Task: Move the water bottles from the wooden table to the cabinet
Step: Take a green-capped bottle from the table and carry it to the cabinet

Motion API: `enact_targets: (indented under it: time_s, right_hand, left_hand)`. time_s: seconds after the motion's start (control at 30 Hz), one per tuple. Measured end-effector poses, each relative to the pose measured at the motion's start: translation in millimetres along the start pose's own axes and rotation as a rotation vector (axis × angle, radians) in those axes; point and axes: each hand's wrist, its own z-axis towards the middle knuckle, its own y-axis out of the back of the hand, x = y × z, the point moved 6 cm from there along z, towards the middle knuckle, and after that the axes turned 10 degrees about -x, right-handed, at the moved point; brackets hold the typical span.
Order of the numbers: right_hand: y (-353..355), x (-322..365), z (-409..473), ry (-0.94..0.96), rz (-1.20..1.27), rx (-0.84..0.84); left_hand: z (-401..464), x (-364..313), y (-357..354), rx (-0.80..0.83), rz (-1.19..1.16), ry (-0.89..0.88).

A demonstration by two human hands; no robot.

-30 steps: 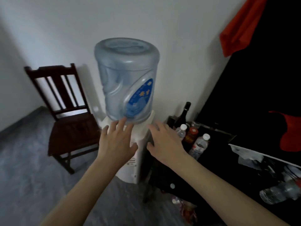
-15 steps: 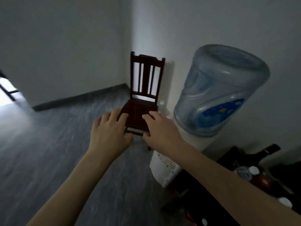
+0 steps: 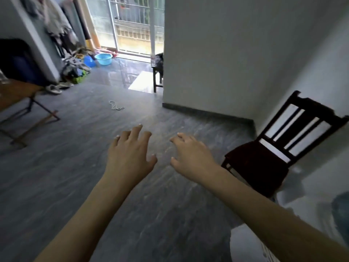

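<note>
Flanking empty hands: dark chair point(image 3: 268, 157) right, wooden table point(image 3: 17, 91) left.

A dark grey, streaked stone-tile floor point(image 3: 79, 167) runs through the room. Plain white plaster walls point(image 3: 217, 53) form a protruding corner with a dark skirting strip along the base. A dark brown wooden slat-back chair point(image 3: 273, 148) stands against the right wall. Beyond, daylight comes through a tall glazed sliding door point(image 3: 130, 25) and falls as a bright patch on the floor. A light blue plastic basin point(image 3: 103, 59) sits near the door, beside a pile of shoes and clutter point(image 3: 74, 72). Clothes point(image 3: 56, 21) hang at the upper left. A small white cord point(image 3: 116, 106) lies coiled on the floor.
</note>
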Motion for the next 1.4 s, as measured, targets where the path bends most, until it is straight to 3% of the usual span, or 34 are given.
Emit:
enact_targets:
  time_s: [0.3, 0.6, 0.97, 1.4]
  right_hand:
    - [-52.5, 190.1, 72.8, 0.349, 0.056, 0.108]
    - [-82.4, 332.8, 128.0, 0.506, 0.145, 0.133]
    - [-116.4, 401.7, 222.6, 0.563, 0.258, 0.180]
    - [-157.9, 437.8, 419.6, 0.688, 0.270, 0.197]
  left_hand:
    - [-44.5, 190.4, 22.6, -0.017, 0.107, 0.348]
    - [-75.4, 335.5, 49.4, -0.046, 0.197, 0.556]
    - [-33.6, 427.8, 43.7, -0.048, 0.203, 0.662]
    - [128.8, 533.4, 25.8, -0.085, 0.223, 0.753]
